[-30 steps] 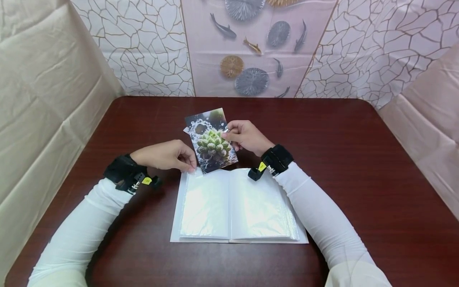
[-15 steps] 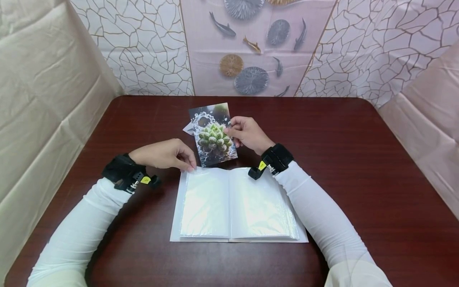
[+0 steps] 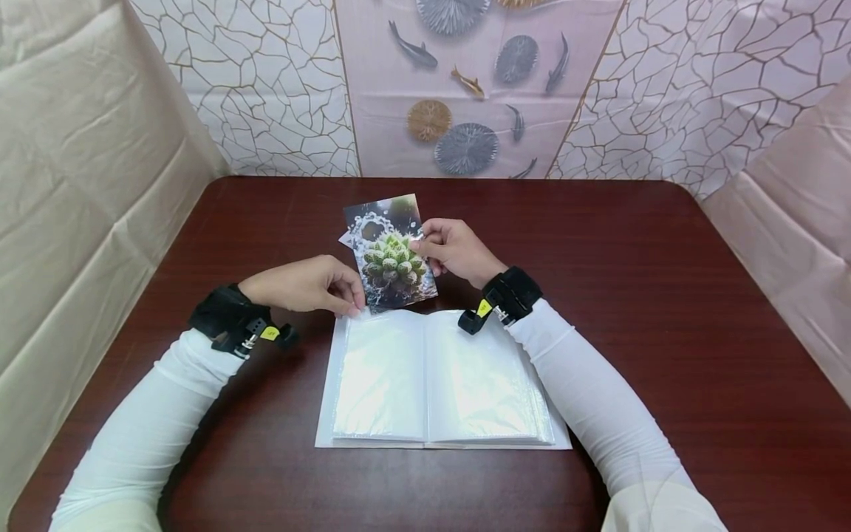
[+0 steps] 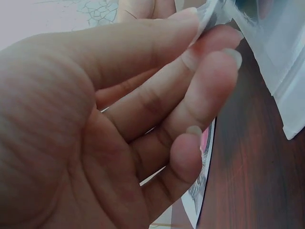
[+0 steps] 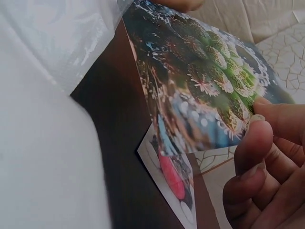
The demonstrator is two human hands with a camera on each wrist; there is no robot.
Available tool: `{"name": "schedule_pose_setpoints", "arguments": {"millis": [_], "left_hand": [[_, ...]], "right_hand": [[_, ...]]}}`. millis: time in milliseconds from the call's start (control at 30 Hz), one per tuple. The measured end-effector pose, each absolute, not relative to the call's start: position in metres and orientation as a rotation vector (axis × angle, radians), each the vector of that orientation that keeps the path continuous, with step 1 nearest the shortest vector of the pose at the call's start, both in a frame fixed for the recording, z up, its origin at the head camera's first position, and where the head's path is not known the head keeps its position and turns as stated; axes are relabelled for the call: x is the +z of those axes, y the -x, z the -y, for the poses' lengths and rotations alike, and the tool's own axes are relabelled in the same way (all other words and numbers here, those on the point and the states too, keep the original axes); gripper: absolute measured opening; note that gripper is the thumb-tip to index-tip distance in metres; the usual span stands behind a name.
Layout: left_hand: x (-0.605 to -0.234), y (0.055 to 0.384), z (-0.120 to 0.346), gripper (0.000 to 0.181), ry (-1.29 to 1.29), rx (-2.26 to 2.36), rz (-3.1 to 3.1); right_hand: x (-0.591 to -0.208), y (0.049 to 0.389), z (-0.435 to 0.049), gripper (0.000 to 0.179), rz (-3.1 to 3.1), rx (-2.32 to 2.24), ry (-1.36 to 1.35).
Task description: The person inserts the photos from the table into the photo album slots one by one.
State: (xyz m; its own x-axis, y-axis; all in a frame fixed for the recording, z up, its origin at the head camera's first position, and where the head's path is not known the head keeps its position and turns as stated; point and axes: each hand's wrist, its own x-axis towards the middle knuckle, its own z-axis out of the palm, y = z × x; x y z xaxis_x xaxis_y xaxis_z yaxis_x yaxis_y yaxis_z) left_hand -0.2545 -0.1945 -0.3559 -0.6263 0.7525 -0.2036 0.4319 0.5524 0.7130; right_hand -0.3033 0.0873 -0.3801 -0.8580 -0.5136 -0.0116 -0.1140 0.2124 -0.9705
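A photo album (image 3: 488,384) with clear plastic sleeves lies spread flat on the table. At the top corner of its left page, my left hand (image 3: 312,284) pinches the sleeve's edge (image 4: 214,13) between thumb and forefinger. My right hand (image 3: 459,253) holds a photo (image 3: 392,258) of a green spiky succulent by its right edge, between thumb and fingers. The photo is tilted, its lower end close to the sleeve's top and beside the left fingertips. Whether that lower edge is inside the sleeve I cannot tell.
Under the raised photo, another picture with a pink shape (image 5: 172,176) lies on the dark red-brown table (image 3: 651,310), mostly hidden in the head view. Patterned cloth (image 3: 266,89) hangs behind the table, and pale cloth (image 3: 86,185) hangs along both sides.
The right hand first drew the succulent photo up and away from the album, then brought it slightly back left, tilting it again. My left hand stays at the sleeve corner.
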Motion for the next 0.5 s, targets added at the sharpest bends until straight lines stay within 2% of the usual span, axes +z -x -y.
{"name": "schedule_pose_setpoints", "arguments": {"millis": [300, 500], "left_hand": [[-0.3545, 0.2542, 0.1963, 0.017, -0.941, 0.922, -2.288], [-0.354, 0.2544, 0.1956, 0.014, -0.954, 0.935, -2.288]], "right_hand": [[-0.3822, 0.3027, -0.0855, 0.012, -2.155, -1.673, 0.59], [-0.3832, 0.3007, -0.0839, 0.013, -2.145, -1.653, 0.598]]}}
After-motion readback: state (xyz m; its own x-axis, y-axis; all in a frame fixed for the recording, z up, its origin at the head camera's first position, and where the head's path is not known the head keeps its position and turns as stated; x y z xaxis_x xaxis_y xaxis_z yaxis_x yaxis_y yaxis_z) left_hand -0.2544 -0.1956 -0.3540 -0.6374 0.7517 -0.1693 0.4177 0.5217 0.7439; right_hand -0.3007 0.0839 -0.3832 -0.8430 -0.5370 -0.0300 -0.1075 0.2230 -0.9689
